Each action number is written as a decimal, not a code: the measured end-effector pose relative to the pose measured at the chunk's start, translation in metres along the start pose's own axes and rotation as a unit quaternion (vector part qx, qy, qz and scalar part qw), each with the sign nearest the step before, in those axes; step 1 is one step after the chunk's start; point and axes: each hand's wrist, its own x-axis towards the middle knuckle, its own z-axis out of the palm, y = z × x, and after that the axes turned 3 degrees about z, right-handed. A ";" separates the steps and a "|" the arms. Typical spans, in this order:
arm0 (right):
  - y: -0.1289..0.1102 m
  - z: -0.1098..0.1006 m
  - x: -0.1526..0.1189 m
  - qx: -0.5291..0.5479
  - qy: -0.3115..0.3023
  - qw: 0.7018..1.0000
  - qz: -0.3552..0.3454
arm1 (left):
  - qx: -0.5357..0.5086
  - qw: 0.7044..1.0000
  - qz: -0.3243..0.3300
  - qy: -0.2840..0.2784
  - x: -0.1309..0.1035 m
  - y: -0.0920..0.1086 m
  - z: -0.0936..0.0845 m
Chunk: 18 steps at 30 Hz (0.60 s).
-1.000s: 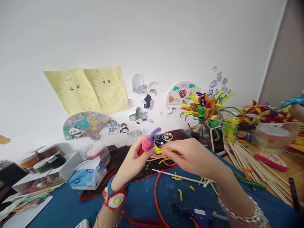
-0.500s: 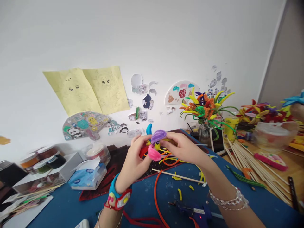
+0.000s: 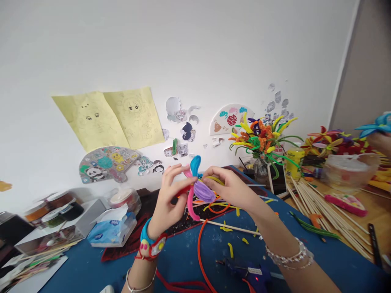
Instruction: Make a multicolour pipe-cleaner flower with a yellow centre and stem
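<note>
A pipe-cleaner flower [image 3: 204,192] with blue, purple, pink, yellow and red petals is between my two hands above the table. My left hand [image 3: 172,199] is closed on its left side, fingers around the pink and red petals. The blue petal points up, the purple one lies to the lower right, and a pink one hangs down. My right hand [image 3: 230,186] pinches the yellow petal at the right. A thin wooden stick [image 3: 232,226] lies just below the flower. Some of the flower's centre is hidden by my fingers.
A blue glue gun [image 3: 252,273] with a red light lies at the front. Orange pipe cleaner [image 3: 200,252] loops nearby. Left stand a tissue pack [image 3: 112,230] and paint jars [image 3: 59,209]. Right are a vase of pipe-cleaner flowers [image 3: 261,142], wooden sticks [image 3: 330,215] and another person's hand [image 3: 380,142].
The flower has turned in my hands: the purple petal went from the top to the lower right, the blue petal rose into view, and a pink petal now hangs down. My left fingers have lifted.
</note>
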 end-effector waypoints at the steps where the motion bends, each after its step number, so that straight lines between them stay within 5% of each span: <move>1: -0.001 0.002 -0.001 -0.038 0.022 0.999 -0.014 | -0.062 0.997 -0.024 0.028 -0.001 -0.003 -0.001; 3: -0.002 0.005 -0.002 -0.105 0.053 0.993 -0.027 | -0.180 0.980 -0.059 0.058 -0.003 -0.007 -0.002; 5: -0.003 0.009 -0.003 -0.163 0.076 0.983 -0.040 | -0.227 0.970 -0.078 0.027 -0.003 -0.007 -0.004; 8: -0.004 0.013 -0.003 -0.223 0.098 0.967 -0.072 | -0.143 0.984 -0.098 -0.030 0.000 -0.001 -0.005; 12: -0.003 0.016 -0.003 -0.267 0.106 0.953 -0.096 | -0.010 0.993 -0.120 -0.006 0.002 0.004 0.000; 18: -0.002 0.026 -0.004 -0.334 0.110 0.926 -0.136 | -0.014 0.987 -0.159 -0.031 -0.001 0.001 0.002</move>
